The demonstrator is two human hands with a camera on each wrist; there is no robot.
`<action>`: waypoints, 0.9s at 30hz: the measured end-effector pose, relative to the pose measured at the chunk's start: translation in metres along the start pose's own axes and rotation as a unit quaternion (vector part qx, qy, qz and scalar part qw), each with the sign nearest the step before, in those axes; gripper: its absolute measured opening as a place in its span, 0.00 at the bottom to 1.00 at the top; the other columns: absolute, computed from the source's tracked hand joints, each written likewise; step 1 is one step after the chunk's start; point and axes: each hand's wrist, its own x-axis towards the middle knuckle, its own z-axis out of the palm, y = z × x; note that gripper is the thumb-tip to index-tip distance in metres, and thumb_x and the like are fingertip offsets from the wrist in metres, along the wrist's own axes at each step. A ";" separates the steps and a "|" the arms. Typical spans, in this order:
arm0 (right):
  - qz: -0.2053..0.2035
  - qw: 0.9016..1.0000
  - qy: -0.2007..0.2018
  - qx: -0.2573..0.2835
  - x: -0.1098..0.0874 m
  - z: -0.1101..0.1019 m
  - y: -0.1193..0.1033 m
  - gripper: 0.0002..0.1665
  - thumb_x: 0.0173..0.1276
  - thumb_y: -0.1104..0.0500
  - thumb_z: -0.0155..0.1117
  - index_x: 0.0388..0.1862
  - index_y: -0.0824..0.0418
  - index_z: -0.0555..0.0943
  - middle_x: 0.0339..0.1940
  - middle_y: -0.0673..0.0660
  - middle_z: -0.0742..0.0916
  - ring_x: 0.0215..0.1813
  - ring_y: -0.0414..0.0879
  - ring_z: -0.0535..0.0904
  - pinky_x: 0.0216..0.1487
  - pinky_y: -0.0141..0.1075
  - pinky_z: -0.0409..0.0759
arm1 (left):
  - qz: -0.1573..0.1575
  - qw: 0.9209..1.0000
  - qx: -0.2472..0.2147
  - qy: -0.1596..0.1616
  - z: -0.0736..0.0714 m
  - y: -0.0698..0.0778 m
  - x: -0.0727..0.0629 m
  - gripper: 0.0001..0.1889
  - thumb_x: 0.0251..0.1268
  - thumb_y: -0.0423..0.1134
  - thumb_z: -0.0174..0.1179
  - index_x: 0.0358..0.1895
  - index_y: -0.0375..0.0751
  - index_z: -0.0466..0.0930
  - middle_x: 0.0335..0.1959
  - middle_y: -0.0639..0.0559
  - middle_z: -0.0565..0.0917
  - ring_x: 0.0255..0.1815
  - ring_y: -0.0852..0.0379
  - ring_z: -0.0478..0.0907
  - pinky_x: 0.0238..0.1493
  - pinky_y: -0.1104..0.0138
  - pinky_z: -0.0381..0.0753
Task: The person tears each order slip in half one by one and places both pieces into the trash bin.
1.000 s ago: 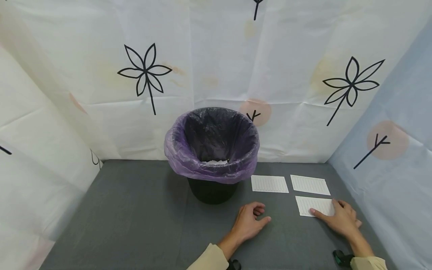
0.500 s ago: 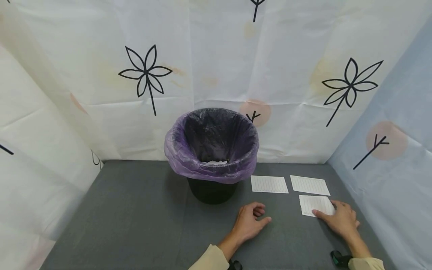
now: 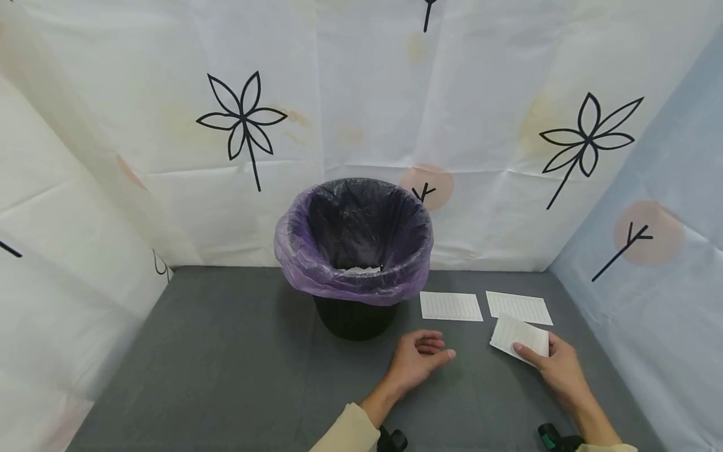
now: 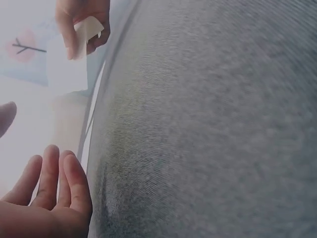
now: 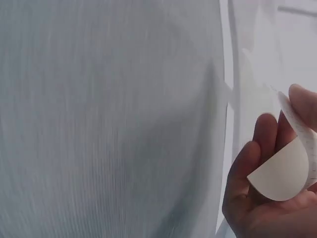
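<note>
Curling between thumb and fingers, the lined paper slip (image 3: 519, 339) is pinched in the right hand (image 3: 556, 370), lifted just off the grey surface (image 3: 226, 364) at its near right. Two more slips (image 3: 450, 306) lie flat just beyond. The left hand (image 3: 415, 363) rests released, grasping nothing, near the purple-lined bin (image 3: 354, 251).

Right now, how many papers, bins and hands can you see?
Papers: 3, one pinched in the right hand, two flat on the table
Bins: 1, black with a purple bag
Hands: 2, left hand and right hand
Total: 6
</note>
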 end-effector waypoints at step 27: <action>-0.056 0.977 -0.148 0.140 -0.037 0.062 -0.047 0.26 0.65 0.68 0.72 0.58 0.77 0.73 0.44 0.61 0.88 0.39 0.40 0.84 0.37 0.34 0.82 | -0.030 0.997 -0.065 -0.006 0.003 0.006 0.004 0.08 0.60 0.30 0.70 0.40 0.28 0.85 0.28 0.54 0.85 0.27 0.66 0.77 0.30 0.73 0.75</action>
